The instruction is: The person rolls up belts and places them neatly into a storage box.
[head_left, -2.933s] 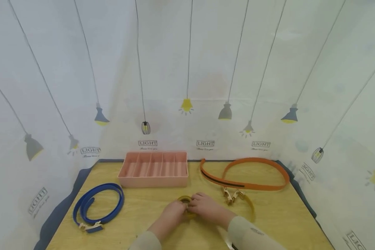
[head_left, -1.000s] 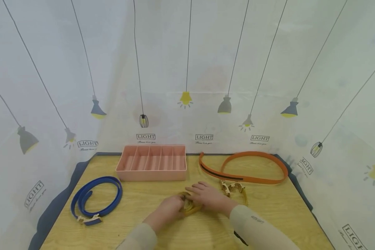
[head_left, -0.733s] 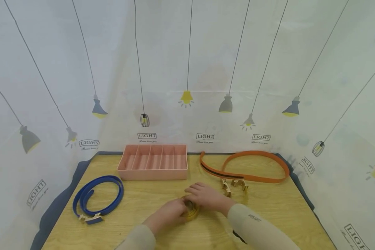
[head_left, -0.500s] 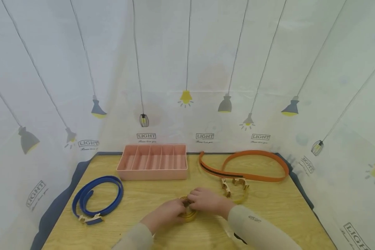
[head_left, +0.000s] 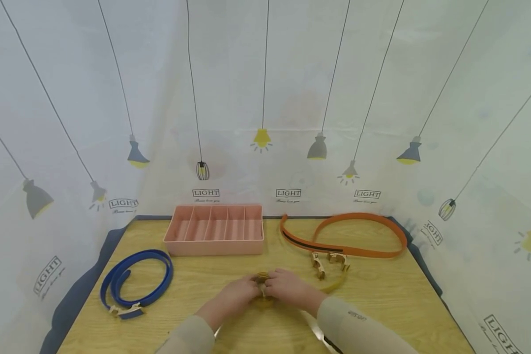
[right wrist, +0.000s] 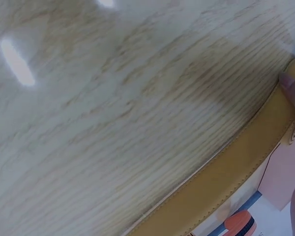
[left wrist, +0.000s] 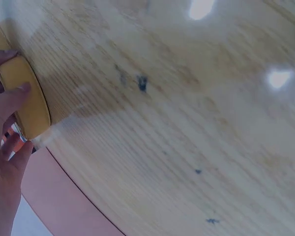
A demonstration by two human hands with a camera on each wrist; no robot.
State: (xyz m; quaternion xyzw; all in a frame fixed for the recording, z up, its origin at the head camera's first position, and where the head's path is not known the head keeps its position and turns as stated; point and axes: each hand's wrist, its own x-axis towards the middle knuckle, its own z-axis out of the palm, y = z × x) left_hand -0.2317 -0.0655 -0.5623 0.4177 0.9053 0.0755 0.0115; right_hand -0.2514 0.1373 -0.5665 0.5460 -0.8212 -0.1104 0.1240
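A yellow belt [head_left: 263, 278] is wound into a small coil at the middle front of the wooden table. My left hand [head_left: 236, 296] grips the coil's left side; in the left wrist view its thumb and fingers pinch the yellow band [left wrist: 33, 105]. On the other side my right hand [head_left: 291, 289] holds the coil. The right wrist view has the thumb [right wrist: 291, 88] pressed on the belt's stitched strap [right wrist: 221, 169]. From there the free strap curves right towards gold-coloured buckle parts [head_left: 318, 265]. Fingers hide part of the coil.
A pink tray [head_left: 214, 248] with several compartments stands at the back left. A coiled blue belt [head_left: 161, 292] with a gold buckle [head_left: 126, 311] lies at left. An orange belt [head_left: 371, 253] lies looped at the back right. Printed white sheeting [head_left: 292, 98] surrounds the table.
Both hands have kept working round the coil, which has turned and shifted slightly. The right hand went from lying over the coil to gripping its side. The other belts and tray stay put.
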